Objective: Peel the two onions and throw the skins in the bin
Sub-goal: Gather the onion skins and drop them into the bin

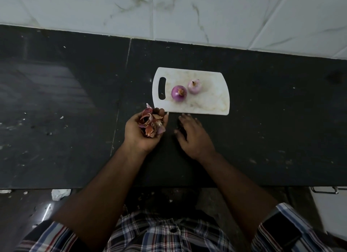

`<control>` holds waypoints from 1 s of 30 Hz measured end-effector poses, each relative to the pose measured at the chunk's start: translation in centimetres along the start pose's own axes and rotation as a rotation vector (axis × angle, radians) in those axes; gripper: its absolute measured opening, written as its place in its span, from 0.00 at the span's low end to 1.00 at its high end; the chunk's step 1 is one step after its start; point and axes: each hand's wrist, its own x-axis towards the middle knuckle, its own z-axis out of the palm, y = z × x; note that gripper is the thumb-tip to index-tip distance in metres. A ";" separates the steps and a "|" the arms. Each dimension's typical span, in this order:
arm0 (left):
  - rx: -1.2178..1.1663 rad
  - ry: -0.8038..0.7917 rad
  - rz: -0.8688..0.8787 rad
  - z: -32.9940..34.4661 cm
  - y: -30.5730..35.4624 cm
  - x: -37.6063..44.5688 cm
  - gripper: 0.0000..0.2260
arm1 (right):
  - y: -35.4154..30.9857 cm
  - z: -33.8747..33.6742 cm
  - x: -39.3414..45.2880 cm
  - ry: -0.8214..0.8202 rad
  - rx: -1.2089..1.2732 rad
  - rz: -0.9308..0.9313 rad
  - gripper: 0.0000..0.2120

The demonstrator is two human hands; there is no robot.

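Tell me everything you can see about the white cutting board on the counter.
The cutting board is white, apparently plastic, with brownish stains, rounded corners and an oblong handle slot at its left end. It lies flat on the dark counter, slightly askew. Two peeled onions stand on it left of centre: a darker purple onion and a paler onion just behind it. Neither hand plainly touches it.

A short-sleeved plaid shirt [169, 233] in navy, white and red, buttoned.
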 end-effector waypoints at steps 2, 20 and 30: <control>0.002 -0.012 -0.006 0.0 -0.1 0.1 0.09 | -1.1 1.0 0.4 -0.055 0.001 -0.105 0.26; 0.010 0.004 -0.040 0.0 -0.7 0.2 0.12 | -2.3 1.9 -5.6 0.238 -0.024 0.342 0.29; 0.030 0.018 0.015 -0.9 0.0 -1.3 0.09 | -0.1 -2.2 -0.4 0.240 0.318 0.188 0.18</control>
